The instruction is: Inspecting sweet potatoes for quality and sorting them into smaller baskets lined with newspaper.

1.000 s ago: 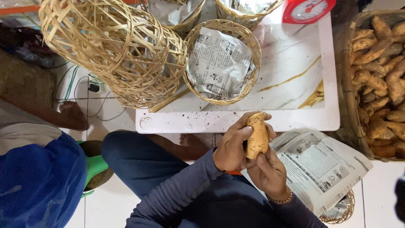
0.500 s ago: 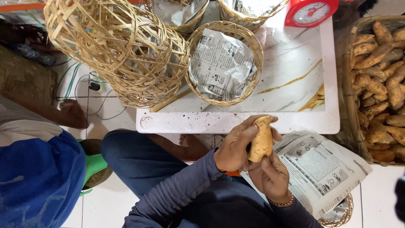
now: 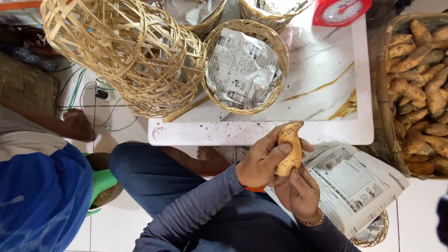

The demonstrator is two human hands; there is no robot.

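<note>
- Far left: stack of empty woven baskets (image 3: 126, 51), count unclear.
- Middle: one paper-lined basket (image 3: 245, 65) on white tray (image 3: 326, 130).
- Below: left hand (image 3: 261, 161) and right hand (image 3: 298, 193) both closed around one upright sweet potato (image 3: 290, 148).
- Far right: crate (image 3: 380, 93) heaped with many sweet potatoes.

Tan sweet potato (image 3: 290, 148), red scale (image 3: 341, 10), gold-veined white table (image 3: 322, 79).

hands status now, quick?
Left hand: closed on the sweet potato.
Right hand: holding the same sweet potato from below.
</note>
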